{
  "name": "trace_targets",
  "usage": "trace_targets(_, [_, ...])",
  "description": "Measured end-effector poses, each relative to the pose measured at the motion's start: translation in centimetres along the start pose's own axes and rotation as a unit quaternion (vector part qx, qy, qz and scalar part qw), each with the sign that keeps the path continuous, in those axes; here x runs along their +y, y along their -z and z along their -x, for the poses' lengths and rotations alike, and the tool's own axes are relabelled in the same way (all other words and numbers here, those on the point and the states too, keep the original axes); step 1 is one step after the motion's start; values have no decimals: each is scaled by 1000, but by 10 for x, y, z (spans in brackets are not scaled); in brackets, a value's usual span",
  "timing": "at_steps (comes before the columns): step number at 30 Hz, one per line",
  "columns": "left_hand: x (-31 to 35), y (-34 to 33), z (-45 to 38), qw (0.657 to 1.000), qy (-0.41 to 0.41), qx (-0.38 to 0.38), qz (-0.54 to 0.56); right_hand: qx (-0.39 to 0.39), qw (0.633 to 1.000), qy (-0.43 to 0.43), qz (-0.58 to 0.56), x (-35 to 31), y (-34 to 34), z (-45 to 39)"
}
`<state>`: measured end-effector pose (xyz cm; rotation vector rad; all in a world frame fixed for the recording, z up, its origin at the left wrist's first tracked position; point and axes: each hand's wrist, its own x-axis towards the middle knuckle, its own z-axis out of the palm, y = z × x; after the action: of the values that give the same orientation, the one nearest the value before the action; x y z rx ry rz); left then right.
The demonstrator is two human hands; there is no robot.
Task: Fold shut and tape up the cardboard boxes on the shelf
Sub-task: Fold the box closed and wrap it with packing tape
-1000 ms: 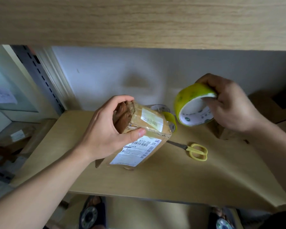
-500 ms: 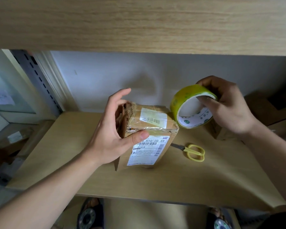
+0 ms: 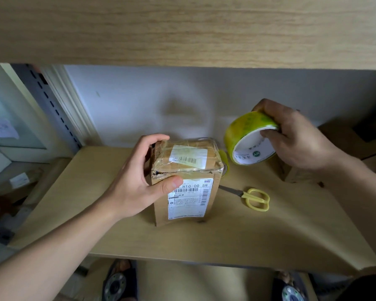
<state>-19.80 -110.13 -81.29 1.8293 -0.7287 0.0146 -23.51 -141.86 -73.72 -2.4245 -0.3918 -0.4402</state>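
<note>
A small brown cardboard box (image 3: pixel 189 192) stands upright on the wooden shelf (image 3: pixel 226 240), its top wrapped in clear tape and a white shipping label on its front. My left hand (image 3: pixel 137 177) grips the box's upper left corner, thumb on the front, fingers curled over the top edge. My right hand (image 3: pixel 295 137) holds a yellow-green roll of tape (image 3: pixel 250 142) in the air to the right of the box. Part of a second yellow roll (image 3: pixel 225 161) shows behind the box.
Yellow-handled scissors (image 3: pixel 254 198) lie on the shelf right of the box. More brown cardboard boxes (image 3: pixel 334 153) sit at the right rear. A wooden shelf board (image 3: pixel 182 29) hangs overhead. A white wall closes the back. Boxes lie on the floor at left (image 3: pixel 20 181).
The box was tilted in my left hand and now stands upright on the shelf. My left hand regripped its top corner. My right hand with the tape moved slightly right.
</note>
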Motion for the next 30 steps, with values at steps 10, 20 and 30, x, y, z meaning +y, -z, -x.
trace_targets(10, [-1, 15, 8, 999, 12, -33, -33, -29, 1000, -7, -4, 6, -20, 6])
trace_targets(20, [39, 42, -3, 947, 5, -141, -289, -31, 984, -51, -165, 13, -22, 12])
trace_targets(30, [81, -26, -116, 947, 30, -262, -182, 15, 982, -64, -175, 14, -24, 14])
